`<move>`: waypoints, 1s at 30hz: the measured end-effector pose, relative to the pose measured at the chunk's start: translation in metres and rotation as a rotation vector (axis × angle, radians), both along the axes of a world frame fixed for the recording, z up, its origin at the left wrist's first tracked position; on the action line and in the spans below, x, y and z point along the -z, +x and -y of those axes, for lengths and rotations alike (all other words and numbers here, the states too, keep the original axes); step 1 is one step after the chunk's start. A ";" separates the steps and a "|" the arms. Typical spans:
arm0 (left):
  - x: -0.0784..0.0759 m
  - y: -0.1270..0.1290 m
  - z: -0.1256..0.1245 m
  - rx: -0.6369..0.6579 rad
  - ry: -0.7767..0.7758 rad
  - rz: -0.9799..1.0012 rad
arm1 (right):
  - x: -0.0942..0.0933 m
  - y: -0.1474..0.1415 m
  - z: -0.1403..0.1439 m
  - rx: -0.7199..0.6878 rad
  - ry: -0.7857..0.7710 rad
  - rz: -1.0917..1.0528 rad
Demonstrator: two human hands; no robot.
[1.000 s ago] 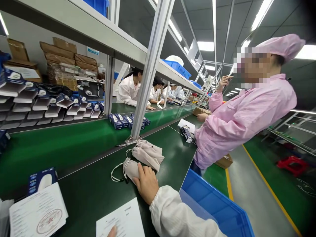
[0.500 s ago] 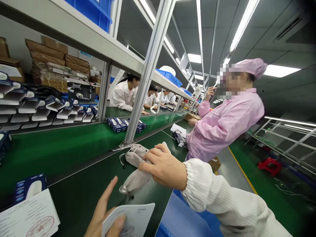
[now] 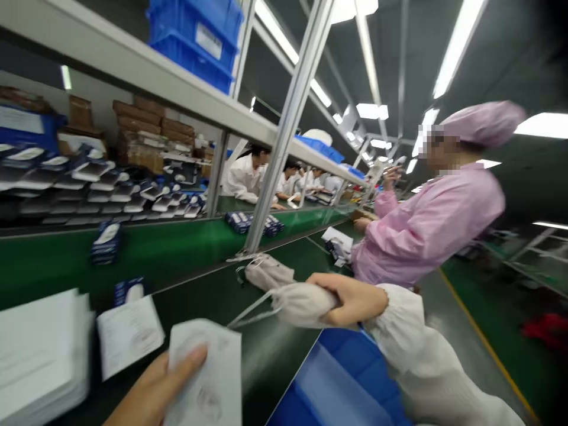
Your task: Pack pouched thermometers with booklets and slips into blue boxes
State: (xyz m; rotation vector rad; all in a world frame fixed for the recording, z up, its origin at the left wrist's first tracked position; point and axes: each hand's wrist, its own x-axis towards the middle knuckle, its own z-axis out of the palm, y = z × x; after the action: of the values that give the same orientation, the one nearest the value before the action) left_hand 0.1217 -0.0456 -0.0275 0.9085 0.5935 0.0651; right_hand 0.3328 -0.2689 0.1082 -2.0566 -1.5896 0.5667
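My left hand (image 3: 162, 378) is closed on a white printed leaflet (image 3: 217, 361), its thumb lying across the front. My right hand (image 3: 355, 299) grips the right end of a beige drawstring pouch (image 3: 304, 303), held over the dark green bench, with its pale cords trailing left toward the leaflet. Behind it, a second greyish drawstring pouch (image 3: 268, 271) lies by the foot of the metal post. Left of my left hand, another printed sheet (image 3: 131, 331) rests against a dark blue box (image 3: 128, 291). A thick stack of white paper (image 3: 39, 355) sits at the far left.
A green conveyor belt (image 3: 177, 254) runs behind the bench, carrying blue boxes (image 3: 252, 223). A metal post (image 3: 288, 130) rises at the bench edge. Blue bins (image 3: 337, 378) stand below at the front right. A co-worker in pink (image 3: 435, 219) stands to the right.
My right hand has lifted the pouch off the bench and turned it, cords now pointing left. The leaflet in my left hand is more upright. The view has swung left.
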 end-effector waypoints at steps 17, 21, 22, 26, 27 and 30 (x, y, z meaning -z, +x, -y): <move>0.002 -0.013 0.026 -0.622 0.024 0.343 | 0.119 -0.129 -0.116 0.168 0.503 -0.390; 0.002 -0.009 0.037 -0.598 -0.044 0.478 | 0.143 -0.150 -0.128 0.227 0.456 -0.058; 0.003 -0.011 0.039 -0.567 0.013 0.483 | 0.147 -0.152 -0.128 0.217 0.455 0.000; 0.005 -0.027 0.038 -0.519 0.183 0.417 | 0.148 -0.149 -0.119 0.077 0.471 0.163; 0.004 -0.031 0.038 -0.526 0.188 0.414 | 0.146 -0.148 -0.116 0.073 0.477 0.176; 0.003 -0.044 0.036 -0.564 0.221 0.416 | 0.146 -0.155 -0.113 0.135 0.442 0.084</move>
State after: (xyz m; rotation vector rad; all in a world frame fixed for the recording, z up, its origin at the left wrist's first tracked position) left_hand 0.0775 -0.0819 -0.0307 0.8824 0.4403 0.8220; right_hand 0.1777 -0.1556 -0.0381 -1.8477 -1.4504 0.0686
